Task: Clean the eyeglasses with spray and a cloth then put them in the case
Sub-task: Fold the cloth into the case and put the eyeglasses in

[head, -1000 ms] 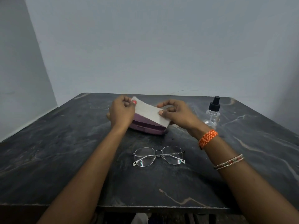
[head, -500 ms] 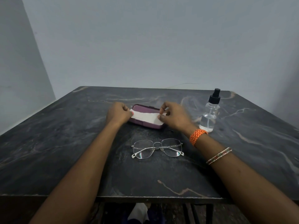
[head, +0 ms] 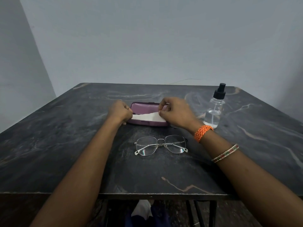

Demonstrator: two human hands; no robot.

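Eyeglasses (head: 161, 145) lie crosswise, folded temples toward the person.

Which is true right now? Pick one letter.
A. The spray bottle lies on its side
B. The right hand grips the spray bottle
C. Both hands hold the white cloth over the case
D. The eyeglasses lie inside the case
C: the left hand and right hand each pinch an end of the white cloth above the purple case.

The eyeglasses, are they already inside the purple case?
No, the eyeglasses lie folded on the table, in front of the case.
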